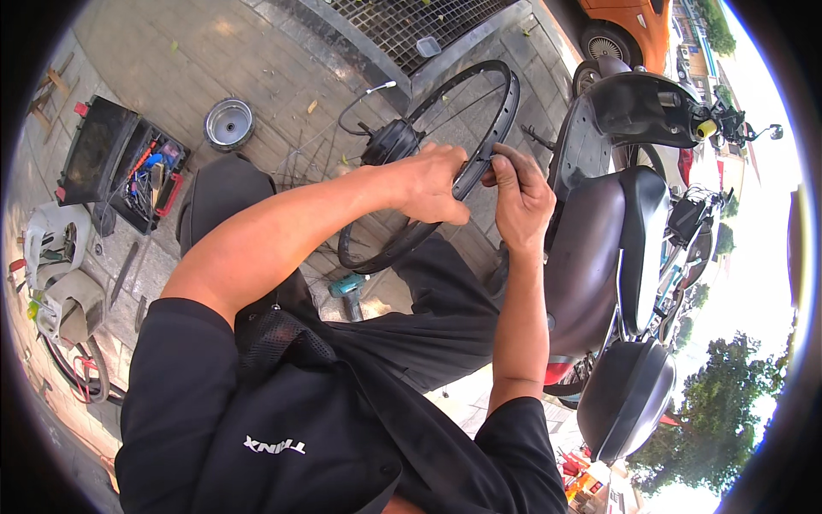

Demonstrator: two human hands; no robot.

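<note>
A black wheel rim (pixel 505 107) stands tilted in front of me, above my legs. My left hand (pixel 434 182) is closed round its near right side, with the thumb below and the fingers above. My right hand (pixel 521 193) is closed in a pinch against the outer edge of the rim, beside the left hand; what its dark-smudged fingertips hold is hidden. Inside the rim, toward its left, sits a black hub motor (pixel 391 143). A cable with a white connector (pixel 381 86) rises from the hub. Thin spokes stretch around the hub.
A teal power drill (pixel 347 293) lies below the rim. Left are an open black toolbox (pixel 96 154) with tools and a round metal drum (pixel 229 125). A dark scooter (pixel 585 248) stands close on my right. A metal grate (pixel 402 30) lies ahead.
</note>
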